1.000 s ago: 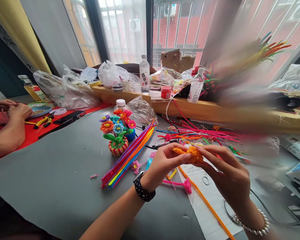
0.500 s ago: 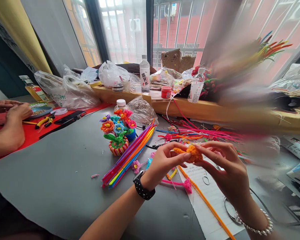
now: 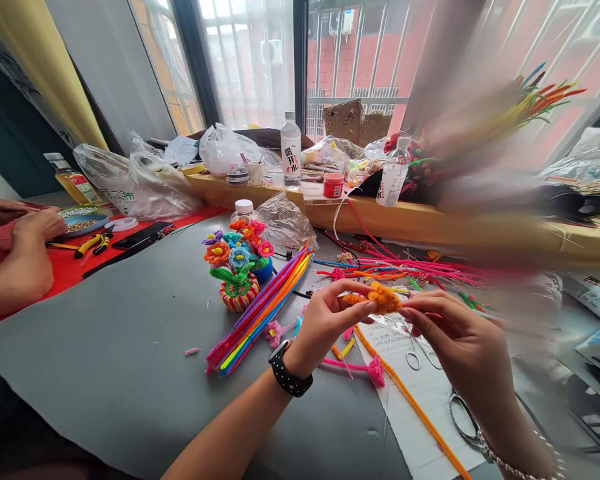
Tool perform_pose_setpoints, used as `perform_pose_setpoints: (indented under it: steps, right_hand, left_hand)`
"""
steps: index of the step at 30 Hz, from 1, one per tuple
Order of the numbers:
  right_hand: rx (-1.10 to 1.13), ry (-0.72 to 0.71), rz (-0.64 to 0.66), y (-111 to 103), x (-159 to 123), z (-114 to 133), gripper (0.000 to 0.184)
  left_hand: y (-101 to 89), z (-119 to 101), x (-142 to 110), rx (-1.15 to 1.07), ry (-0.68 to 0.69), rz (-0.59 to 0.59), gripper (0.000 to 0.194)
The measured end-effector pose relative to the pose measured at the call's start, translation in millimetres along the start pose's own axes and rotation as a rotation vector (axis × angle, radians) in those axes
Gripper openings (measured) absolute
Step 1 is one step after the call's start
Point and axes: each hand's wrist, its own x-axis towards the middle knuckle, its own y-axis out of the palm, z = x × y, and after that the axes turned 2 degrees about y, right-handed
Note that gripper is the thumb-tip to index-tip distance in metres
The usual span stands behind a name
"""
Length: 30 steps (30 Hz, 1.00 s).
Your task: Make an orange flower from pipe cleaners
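Observation:
My left hand (image 3: 333,317) pinches an orange pipe-cleaner flower (image 3: 386,299) between thumb and fingers, above the table. At the flower's right edge, the thumb and fingertips of my right hand (image 3: 455,333) are closed together; whatever fine part they grip is mostly hidden. A long orange pipe cleaner (image 3: 415,403) slants down below both hands across a sheet of paper (image 3: 405,427). Beneath my left hand lies a pink pipe-cleaner flower (image 3: 376,371) on a pink stem. Left of my left hand is a bundle of coloured pipe cleaners (image 3: 260,313).
Pots of pipe-cleaner flowers (image 3: 239,283) stand behind the bundle. Scissors (image 3: 463,413) lie near my right wrist. Loose pink pipe cleaners (image 3: 405,263) spread behind my hands. Bottles (image 3: 291,153) line the ledge. At far left, another person's hands (image 3: 37,227) work over red cloth near pliers (image 3: 93,245).
My right hand has moved slightly right and down, its fingers drawing from across the flower to a pinch at its right edge. My left hand keeps its hold; the flower has turned slightly.

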Motion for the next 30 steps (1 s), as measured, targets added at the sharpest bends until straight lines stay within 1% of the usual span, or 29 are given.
perform_pose_setpoints:
  steps: [8, 13, 18, 23, 30]
  right_hand:
    - [-0.052, 0.002, -0.017, 3.0, -2.3, 0.8, 0.007]
    - [-0.043, 0.036, -0.010, 3.0, -3.9, 1.7, 0.009]
    - [-0.038, 0.054, -0.050, 3.7, -4.9, 0.7, 0.010]
    - [-0.064, 0.034, -0.068, 5.9, -4.5, 2.5, 0.008]
    - [-0.049, 0.034, -0.065, 5.6, -7.8, 2.0, 0.007]
  left_hand:
    - [1.1, -0.5, -0.5, 0.014, 0.011, -0.019, 0.021]
    - [2.6, -2.3, -0.4, 0.024, -0.025, -0.057, 0.023]
    - [2.6, -2.6, 0.0, 0.020, -0.028, -0.050, 0.023]
    - [1.9, -1.4, 0.1, 0.052, -0.020, -0.048, 0.023]
    - [2.1, -0.7, 0.6, 0.068, 0.002, -0.026, 0.021]
